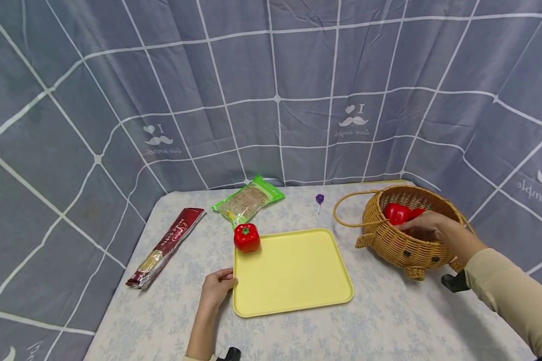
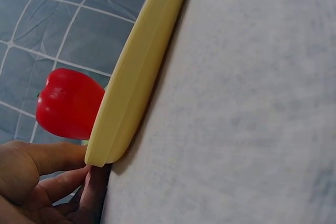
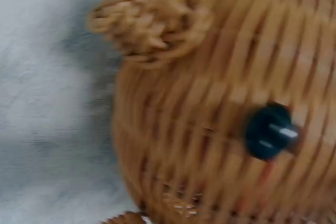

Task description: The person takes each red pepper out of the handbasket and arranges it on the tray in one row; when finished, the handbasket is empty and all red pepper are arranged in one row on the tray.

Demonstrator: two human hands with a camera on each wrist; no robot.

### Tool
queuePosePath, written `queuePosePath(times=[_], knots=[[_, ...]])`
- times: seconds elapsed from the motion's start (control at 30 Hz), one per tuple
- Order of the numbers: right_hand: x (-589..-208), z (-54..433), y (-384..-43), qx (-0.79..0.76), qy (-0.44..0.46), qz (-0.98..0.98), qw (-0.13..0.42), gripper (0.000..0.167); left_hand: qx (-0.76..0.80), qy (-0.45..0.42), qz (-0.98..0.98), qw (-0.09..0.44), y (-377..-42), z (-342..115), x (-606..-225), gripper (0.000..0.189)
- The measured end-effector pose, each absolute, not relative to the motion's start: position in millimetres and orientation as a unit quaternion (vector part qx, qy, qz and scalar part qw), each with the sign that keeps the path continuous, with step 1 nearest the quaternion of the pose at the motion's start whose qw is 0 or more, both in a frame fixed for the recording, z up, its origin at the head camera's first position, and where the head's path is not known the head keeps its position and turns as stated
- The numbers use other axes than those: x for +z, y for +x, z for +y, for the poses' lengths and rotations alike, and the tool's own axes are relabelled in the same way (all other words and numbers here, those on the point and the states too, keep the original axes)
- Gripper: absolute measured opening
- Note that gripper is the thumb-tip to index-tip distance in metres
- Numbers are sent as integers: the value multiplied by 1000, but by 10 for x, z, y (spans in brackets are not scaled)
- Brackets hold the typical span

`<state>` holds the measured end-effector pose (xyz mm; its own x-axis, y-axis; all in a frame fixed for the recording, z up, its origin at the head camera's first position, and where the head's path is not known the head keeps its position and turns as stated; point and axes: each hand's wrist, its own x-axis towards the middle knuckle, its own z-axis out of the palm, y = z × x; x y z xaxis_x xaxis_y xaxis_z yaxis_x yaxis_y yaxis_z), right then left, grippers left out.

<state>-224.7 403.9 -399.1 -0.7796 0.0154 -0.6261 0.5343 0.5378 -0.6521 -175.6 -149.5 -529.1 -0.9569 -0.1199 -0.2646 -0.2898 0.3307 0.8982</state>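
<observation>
My left hand (image 1: 218, 288) pinches the left rim of a yellow tray (image 1: 293, 271), which lies on the table. In the left wrist view the thumb (image 2: 58, 156) is at the tray's corner, with the other fingers low beside it. A red bell pepper (image 1: 247, 237) sits at the tray's upper left corner. My right hand (image 1: 426, 224) reaches into a wicker basket (image 1: 397, 248) with an animal face, beside more red peppers (image 1: 396, 213). Its fingertips are partly hidden, so a grip cannot be made out. The right wrist view shows only the basket's woven side (image 3: 210, 129), blurred.
A dark red spaghetti packet (image 1: 169, 245) lies at the left. Behind the tray is a green-edged bag (image 1: 248, 200) of brownish food. A purple-wrapped lollipop (image 1: 319, 199) lies near the back, left of the basket's loop handle (image 1: 336, 210). Grey-blue curtains (image 1: 253, 100) enclose the table.
</observation>
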Motion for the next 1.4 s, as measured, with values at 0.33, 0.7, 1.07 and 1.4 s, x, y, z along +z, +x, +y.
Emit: queuePosePath(times=[0.33, 0.7, 1.07, 1.4], knots=[[-3608, 4220, -2224, -571, 143, 776, 228, 38, 561, -121, 815, 76, -1741, -1508, -5278, 35], [-3343, 4125, -2242, -618, 107, 760, 173, 87, 567, -121, 811, 77, -1736, -1523, -5269, 36], [-3272, 3666, -2335, -663, 51, 728, 166, 85, 570, -123, 810, 70, -1704, -1523, -5291, 36], [-3362, 3107, -2469, -671, -4, 726, 148, 75, 571, -126, 808, 68, -1715, -1524, -5288, 36]])
